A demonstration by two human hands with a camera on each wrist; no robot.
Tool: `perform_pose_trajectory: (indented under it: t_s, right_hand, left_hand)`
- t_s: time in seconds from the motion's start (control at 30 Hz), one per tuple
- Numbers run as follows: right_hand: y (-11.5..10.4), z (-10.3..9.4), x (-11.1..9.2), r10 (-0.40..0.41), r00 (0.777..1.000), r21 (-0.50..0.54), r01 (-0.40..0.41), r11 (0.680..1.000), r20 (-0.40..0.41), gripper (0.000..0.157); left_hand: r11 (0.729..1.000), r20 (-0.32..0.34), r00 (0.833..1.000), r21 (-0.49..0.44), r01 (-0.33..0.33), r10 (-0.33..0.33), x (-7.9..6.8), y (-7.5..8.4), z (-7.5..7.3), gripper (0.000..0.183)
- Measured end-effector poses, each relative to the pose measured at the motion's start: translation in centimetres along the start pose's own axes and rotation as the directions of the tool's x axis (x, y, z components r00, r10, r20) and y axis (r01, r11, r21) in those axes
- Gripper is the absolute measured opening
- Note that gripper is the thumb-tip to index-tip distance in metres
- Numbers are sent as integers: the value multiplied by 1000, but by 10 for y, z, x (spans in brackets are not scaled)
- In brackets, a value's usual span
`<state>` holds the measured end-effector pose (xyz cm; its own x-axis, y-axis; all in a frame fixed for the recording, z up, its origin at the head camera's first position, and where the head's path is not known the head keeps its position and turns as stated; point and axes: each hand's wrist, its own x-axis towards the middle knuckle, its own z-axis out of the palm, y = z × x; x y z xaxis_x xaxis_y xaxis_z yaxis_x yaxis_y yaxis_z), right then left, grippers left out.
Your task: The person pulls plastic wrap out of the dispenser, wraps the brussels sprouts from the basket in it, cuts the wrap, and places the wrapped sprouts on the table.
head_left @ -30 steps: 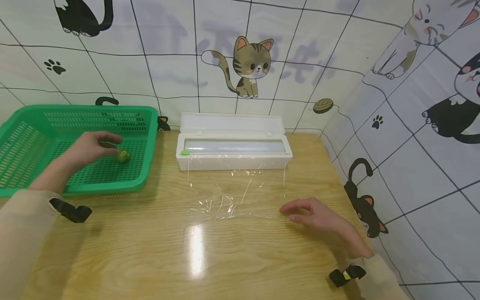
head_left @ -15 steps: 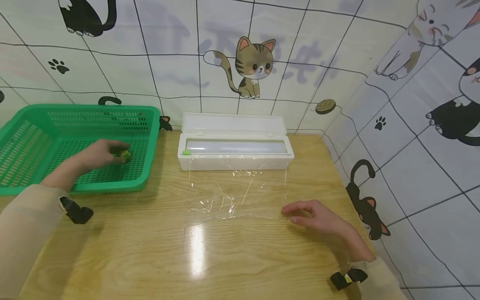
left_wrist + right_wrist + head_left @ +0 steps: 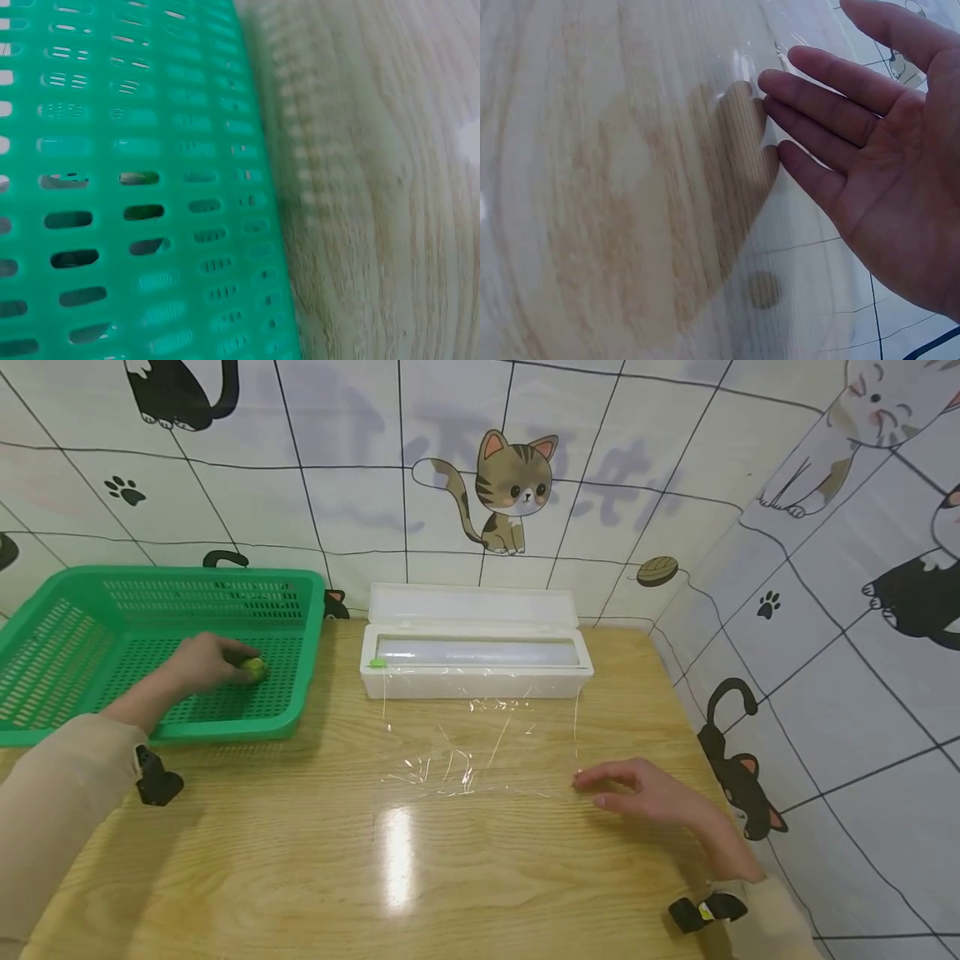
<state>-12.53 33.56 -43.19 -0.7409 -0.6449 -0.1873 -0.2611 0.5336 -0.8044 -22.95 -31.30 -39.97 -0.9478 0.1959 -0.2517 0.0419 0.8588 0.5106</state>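
My left hand (image 3: 206,662) reaches into the green basket (image 3: 306,668), its fingers pinching a small, round yellow-green thing (image 3: 257,670) near the basket's right end. Its exact kind is too small to tell. In the left wrist view the perforated basket wall (image 3: 161,225) hides most of that hand. My right hand (image 3: 645,789) rests at the table, fingers loosely straight and holding nothing, by the near right corner of a sheet of cling film (image 3: 480,743). The film comes out of a white dispenser box (image 3: 480,683) with its lid up. In the right wrist view the palm (image 3: 900,150) and extended fingers show.
A green slide cutter (image 3: 377,663) sits at the left end of the dispenser's front edge. The wooden table (image 3: 480,877) stretches toward me. Behind and to the right stand walls covered in cat-print sheeting (image 3: 337,510).
My left hand has moved right and slightly down in the basket, and its fingers have closed round the small yellow-green thing. My right hand has stayed in place beside the film.
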Motion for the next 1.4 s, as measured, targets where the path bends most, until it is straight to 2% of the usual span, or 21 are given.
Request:
perform_pose_trajectory:
  t_s: [0.27,0.57,0.73,1.0,1.17,1.3,1.4]
  right_hand:
    - [2,-4,0,-17,999,21,16,1000,39,30]
    - [2,-5,-2,-18,999,45,17,999,31,31]
    - [2,-4,-2,-16,999,45,15,999,30,32]
    - [2,-4,-3,-20,999,57,19,998,25,32]
    - [4,-4,-3,-5,1000,47,5,999,14,31]
    - [2,-4,-4,3,1000,48,-3,999,12,32]
    - [1,-4,-4,7,1000,51,-8,999,16,32]
  left_hand:
    - [1000,-61,998,-4,7,-7,-1,1,-1,49]
    - [996,-149,988,-88,12,-25,-5,6,-5,54]
    - [986,-191,981,-167,10,-42,-8,7,-9,59]
    - [977,-206,978,-211,-7,-37,-14,17,-11,65]
    - [968,-231,973,-248,-37,-22,-20,35,-13,65]
    - [954,-274,962,-286,-93,12,-32,61,-12,59]
    - [938,-280,959,-321,-135,42,-42,84,-6,54]
